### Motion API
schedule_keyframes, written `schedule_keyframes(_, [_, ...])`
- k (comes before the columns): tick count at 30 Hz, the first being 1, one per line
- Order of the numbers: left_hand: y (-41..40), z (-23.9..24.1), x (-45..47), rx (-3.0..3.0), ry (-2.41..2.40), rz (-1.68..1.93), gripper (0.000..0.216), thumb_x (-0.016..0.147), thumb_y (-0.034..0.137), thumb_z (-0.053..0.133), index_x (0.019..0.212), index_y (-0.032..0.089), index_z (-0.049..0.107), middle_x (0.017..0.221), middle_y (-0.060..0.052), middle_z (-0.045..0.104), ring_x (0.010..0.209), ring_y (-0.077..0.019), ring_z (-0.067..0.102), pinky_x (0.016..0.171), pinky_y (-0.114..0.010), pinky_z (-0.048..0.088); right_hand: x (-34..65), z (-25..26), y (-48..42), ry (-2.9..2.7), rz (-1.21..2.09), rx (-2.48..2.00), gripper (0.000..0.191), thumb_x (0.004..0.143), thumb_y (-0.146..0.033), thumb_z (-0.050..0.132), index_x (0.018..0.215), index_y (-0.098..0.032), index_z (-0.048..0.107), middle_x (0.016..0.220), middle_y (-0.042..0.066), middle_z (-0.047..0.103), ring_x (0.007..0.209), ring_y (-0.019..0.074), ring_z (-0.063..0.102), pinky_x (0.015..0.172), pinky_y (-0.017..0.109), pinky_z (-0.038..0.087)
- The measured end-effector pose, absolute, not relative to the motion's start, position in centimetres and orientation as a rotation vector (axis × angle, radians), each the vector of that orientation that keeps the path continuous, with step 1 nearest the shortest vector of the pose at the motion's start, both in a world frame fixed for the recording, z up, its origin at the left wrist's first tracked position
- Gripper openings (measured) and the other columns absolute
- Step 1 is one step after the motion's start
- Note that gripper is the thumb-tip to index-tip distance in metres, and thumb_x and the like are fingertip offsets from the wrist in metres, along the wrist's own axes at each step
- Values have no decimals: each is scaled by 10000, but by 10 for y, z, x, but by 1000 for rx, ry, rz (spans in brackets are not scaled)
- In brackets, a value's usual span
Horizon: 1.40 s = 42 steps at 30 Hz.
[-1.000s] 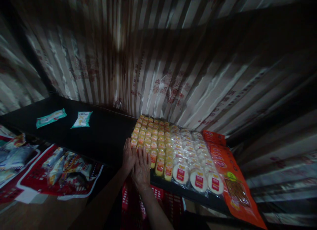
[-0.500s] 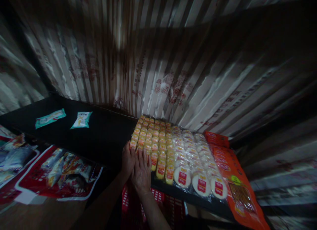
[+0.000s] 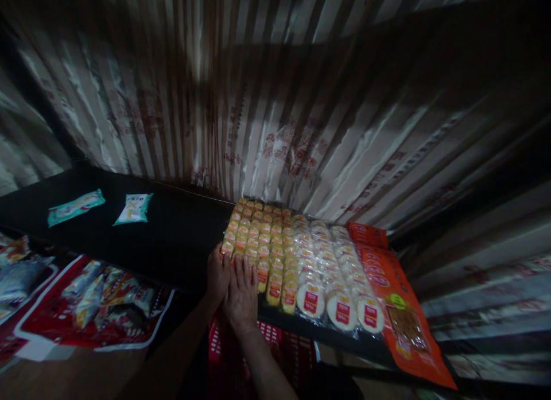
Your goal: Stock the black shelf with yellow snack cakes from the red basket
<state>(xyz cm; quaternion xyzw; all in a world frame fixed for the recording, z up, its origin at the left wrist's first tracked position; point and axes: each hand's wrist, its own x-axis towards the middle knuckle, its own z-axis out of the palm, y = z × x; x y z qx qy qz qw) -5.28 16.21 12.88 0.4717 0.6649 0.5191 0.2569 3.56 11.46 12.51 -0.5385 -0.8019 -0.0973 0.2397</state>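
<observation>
Rows of small yellow-wrapped snack cakes (image 3: pixel 263 233) lie closely lined up on a black shelf (image 3: pixel 181 233). My left hand (image 3: pixel 218 276) rests against the front left corner of these rows, its fingers stretched forward. Close beside it, my right hand (image 3: pixel 241 288) lies over the front ends of the leftmost rows with its fingers extended. The undersides of both hands are hidden, and the dim light blurs the fingertips. To the right, overlapping rows of round white cakes (image 3: pixel 311 299) in clear wrap adjoin the yellow ones.
Orange snack bags (image 3: pixel 387 285) lie at the shelf's right end. Two green-and-white packets, one a small pouch (image 3: pixel 133 209), lie on the left part. Below are a red basket (image 3: pixel 103 347) of snack bags and another red basket (image 3: pixel 297 354). Pleated printed curtain (image 3: pixel 297 136) hangs behind.
The view has shifted slightly, so shelf and goods appear a little further left. Both hands stay at the front left of the yellow cakes, in nearly the same pose.
</observation>
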Motion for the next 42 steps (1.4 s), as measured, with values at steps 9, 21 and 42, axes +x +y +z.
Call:
schedule_keyframes(9, [164,125,-54,1301,1807,1432,402,853,315,414,1192,128,524,1176,-154,596,1142,-241,533,980,-409,422,35,126,114,-2188,-292,-1460,603,872,-192,407,1445,-175,222,1466,82,355,1401,252,169,1101,487,191])
schedule_keyframes(21, [161,121,-54,1398,1858,1462,414,854,317,390,1181,100,520,1358,-195,467,1289,-258,405,1077,-450,318,44,126,108,-2165,-303,-1331,614,835,-116,398,1432,-149,260,1454,99,373,1390,229,208,1093,457,259])
schedule_keyframes(42, [146,110,-61,1516,1827,1419,447,827,195,360,1231,90,520,1284,-175,549,1263,-255,449,1084,-469,325,37,119,112,-2116,-428,-1302,481,844,-62,367,1307,-125,482,1363,94,499,1369,197,271,1104,451,258])
